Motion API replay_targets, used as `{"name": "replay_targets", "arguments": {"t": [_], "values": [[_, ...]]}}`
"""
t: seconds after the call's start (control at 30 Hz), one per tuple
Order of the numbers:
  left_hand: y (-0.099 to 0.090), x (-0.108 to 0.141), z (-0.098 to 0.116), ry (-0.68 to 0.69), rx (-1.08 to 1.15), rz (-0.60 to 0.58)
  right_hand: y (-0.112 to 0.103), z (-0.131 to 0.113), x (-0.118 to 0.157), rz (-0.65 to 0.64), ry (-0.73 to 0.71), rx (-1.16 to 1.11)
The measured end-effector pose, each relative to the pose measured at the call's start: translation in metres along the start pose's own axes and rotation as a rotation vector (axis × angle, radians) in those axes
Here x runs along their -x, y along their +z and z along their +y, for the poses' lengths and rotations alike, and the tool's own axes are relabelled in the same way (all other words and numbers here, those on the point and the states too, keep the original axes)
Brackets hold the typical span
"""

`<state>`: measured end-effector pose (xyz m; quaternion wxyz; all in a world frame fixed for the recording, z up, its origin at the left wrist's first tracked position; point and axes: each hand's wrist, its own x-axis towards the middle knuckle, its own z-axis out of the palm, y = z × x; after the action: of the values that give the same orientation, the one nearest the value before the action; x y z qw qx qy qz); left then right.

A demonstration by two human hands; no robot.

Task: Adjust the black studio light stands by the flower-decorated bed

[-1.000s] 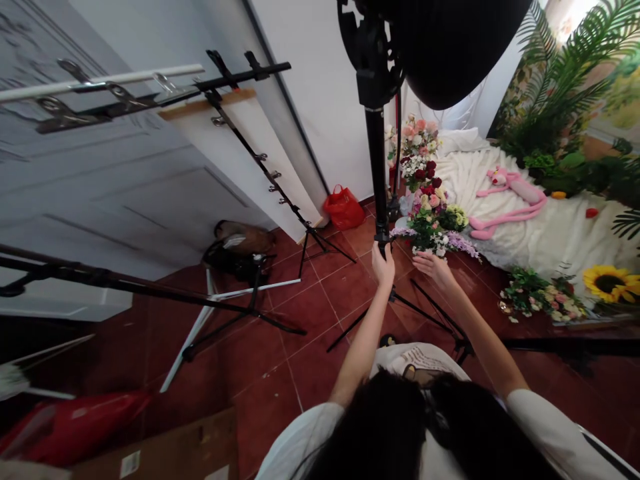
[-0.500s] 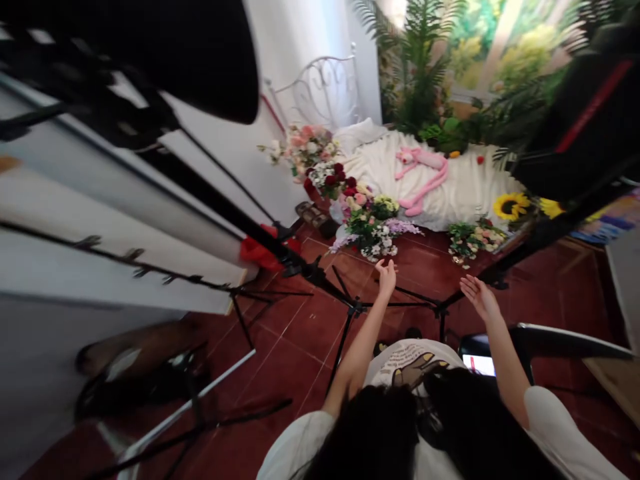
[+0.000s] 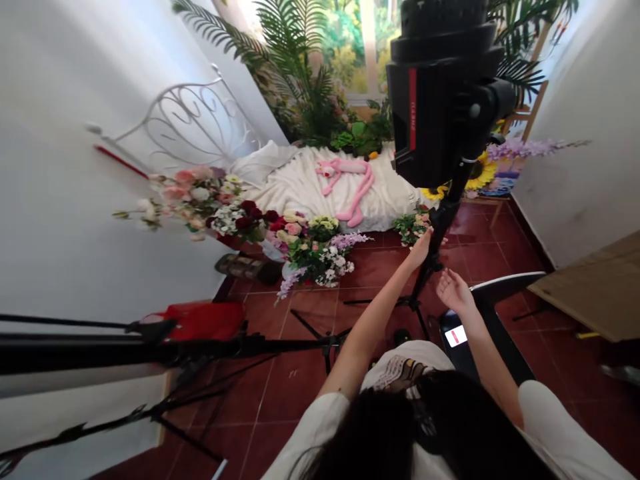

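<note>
A black studio light (image 3: 425, 110) with a red stripe stands on a black light stand (image 3: 447, 217), in front of me and to the right. My left hand (image 3: 421, 249) is at the pole of this stand, closed around it, with its fingers partly hidden behind the pole. Just right of the pole and lower, near a clamp knob (image 3: 436, 265), is my right hand (image 3: 454, 292). Its fingers are loosely curled and apart, and they hold nothing.
A bed with white cloth (image 3: 285, 183) carries a pink plush toy (image 3: 357, 175). Flower bunches (image 3: 320, 257) line its front. Another black stand (image 3: 270, 345) crosses the left side by a red bag (image 3: 205, 320). A phone (image 3: 455, 336) lies on a black chair (image 3: 505, 333) at right.
My view has turned right. My left hand has moved right onto the light stand's pole, and my right hand has come closer to it. Both hands were empty before.
</note>
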<state>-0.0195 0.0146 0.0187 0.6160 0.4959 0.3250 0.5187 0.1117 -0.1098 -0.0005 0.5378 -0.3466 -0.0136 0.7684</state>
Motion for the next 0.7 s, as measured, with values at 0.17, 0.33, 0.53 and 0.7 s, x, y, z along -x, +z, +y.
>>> {"name": "replay_targets", "arguments": {"t": [0.17, 0.33, 0.53, 0.7], "values": [[0.002, 0.012, -0.017, -0.065, -0.015, -0.061, 0.004, 0.003, 0.002, -0.169, 0.158, -0.067], [0.0, 0.02, -0.022, 0.001, -0.057, 0.007, 0.017, 0.008, -0.007, -0.229, 0.312, -0.155], [0.001, 0.021, -0.02, -0.01, 0.01, 0.002, 0.032, 0.016, -0.012, -0.374, 0.252, -0.163], [0.0, 0.025, -0.013, -0.011, 0.036, -0.018, 0.04, 0.023, -0.01, -0.429, 0.187, -0.278]]}}
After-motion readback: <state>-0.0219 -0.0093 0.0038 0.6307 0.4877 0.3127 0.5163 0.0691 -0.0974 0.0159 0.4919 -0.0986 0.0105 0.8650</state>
